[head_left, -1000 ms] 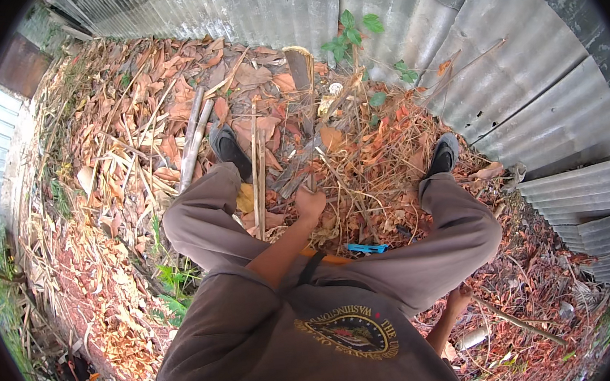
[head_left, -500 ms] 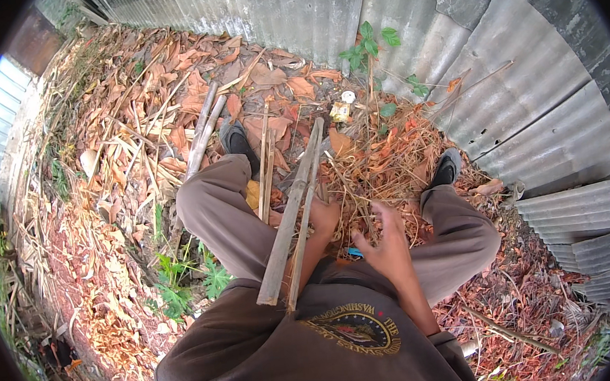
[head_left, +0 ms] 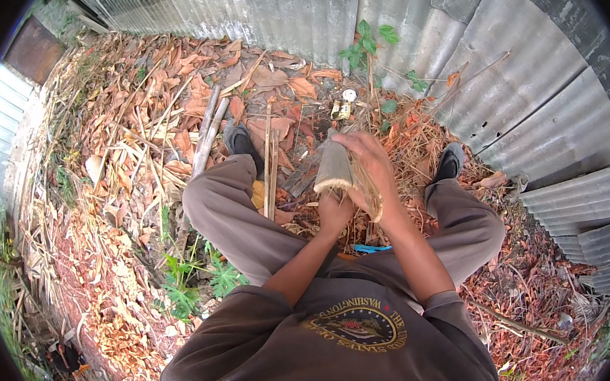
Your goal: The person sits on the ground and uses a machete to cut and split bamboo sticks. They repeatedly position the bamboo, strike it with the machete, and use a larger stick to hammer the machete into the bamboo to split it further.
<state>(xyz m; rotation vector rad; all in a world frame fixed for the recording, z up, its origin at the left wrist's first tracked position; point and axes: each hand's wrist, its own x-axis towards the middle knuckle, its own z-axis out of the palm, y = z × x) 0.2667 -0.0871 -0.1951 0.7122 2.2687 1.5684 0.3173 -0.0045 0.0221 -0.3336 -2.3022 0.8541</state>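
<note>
Between my knees I hold split bamboo (head_left: pixel 334 162), with its pale cut ends tilted up towards me. It seems to be a wide grey-brown piece and a narrower one (head_left: pixel 370 192) on its right. My left hand (head_left: pixel 334 211) is closed around it from below, and its fingers are partly hidden behind the cut end. Along the right side my right hand (head_left: pixel 375 161) wraps the narrower piece, its fingertips at the far end. Below the hands, at my lap, lies a thin blue object (head_left: pixel 370 248) whose kind I cannot make out.
Thin bamboo strips (head_left: pixel 271 164) lean beside my left leg, and thicker poles (head_left: pixel 209 135) lie beyond. Dry leaves (head_left: pixel 266 78) cover the ground. A corrugated metal fence (head_left: pixel 520 77) runs along the far and right sides. Green plants (head_left: pixel 368 43) grow at its foot.
The bamboo has swung from lying lengthwise over my lap to pointing its cut ends up at me. My right hand, formerly free and spread, has moved forward onto it.
</note>
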